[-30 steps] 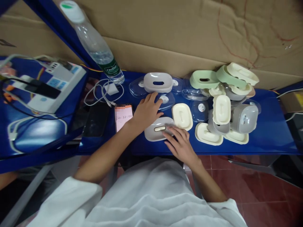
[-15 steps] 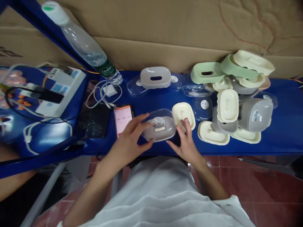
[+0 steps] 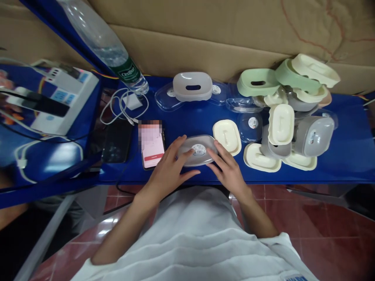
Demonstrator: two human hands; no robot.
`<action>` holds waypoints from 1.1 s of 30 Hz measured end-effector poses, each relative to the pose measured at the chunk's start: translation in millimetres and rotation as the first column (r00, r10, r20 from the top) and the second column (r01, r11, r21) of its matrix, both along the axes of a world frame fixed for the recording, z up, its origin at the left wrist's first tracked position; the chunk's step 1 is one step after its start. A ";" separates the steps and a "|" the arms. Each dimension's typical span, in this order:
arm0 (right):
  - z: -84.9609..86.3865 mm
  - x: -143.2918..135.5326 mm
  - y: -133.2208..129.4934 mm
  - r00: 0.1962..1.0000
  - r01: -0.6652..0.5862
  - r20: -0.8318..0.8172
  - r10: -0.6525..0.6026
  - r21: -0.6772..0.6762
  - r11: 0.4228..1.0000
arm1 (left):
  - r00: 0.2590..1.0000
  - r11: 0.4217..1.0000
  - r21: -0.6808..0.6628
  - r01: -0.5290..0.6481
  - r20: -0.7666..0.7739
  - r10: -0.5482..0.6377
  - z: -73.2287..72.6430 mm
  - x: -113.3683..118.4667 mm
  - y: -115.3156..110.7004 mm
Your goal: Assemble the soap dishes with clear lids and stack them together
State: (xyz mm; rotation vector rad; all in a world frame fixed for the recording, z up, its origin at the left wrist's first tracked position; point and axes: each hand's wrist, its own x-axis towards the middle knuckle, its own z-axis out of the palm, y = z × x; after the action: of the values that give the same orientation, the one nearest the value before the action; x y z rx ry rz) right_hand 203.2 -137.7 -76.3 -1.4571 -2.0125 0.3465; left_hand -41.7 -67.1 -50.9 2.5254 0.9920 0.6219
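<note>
Clear lid over grey dish, framed by two hands near the surface's front edge

An oval lid of clear plastic with a round white label (image 3: 199, 150) is seen over an oval grey plastic dish (image 3: 191, 161), left of the middle of the front edge of the blue surface (image 3: 187, 119). Whether the lid is fully seated cannot be told. From the left side it is met by the left hand (image 3: 167, 163): fingers spread and bent, one fingertip at the far left rim, another over the lid beside the label, thumb stretched along the near rim. The right side is covered by the right hand (image 3: 229, 168), fingers parted and curved, one tip over the lid just right of the label, another at the right rim, thumb by the near right rim. Both hands are held open around the pair; how firmly they are pressed cannot be told.

Just right of the lid, a rounded cream plastic tray (image 3: 227, 136) is laid. Left of the left hand, a phone with a pink lit screen (image 3: 153, 146) is placed. Toward the back edge, a slotted grey oval plastic piece (image 3: 192, 84) is rested on clear lids (image 3: 167, 100).
</note>
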 end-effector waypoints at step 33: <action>62.5 0.2 225.8 0.854 -0.251 0.472 0.220 0.002 0.968 | 0.975 0.994 -0.098 -0.052 -0.220 0.029 19.2 19.3 12.9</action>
State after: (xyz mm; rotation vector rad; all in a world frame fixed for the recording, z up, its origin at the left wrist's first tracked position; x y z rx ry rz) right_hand 203.4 88.1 -13.8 -1.3454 -2.5771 0.0196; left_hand -22.4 -54.3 -31.7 2.5252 1.1227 0.2983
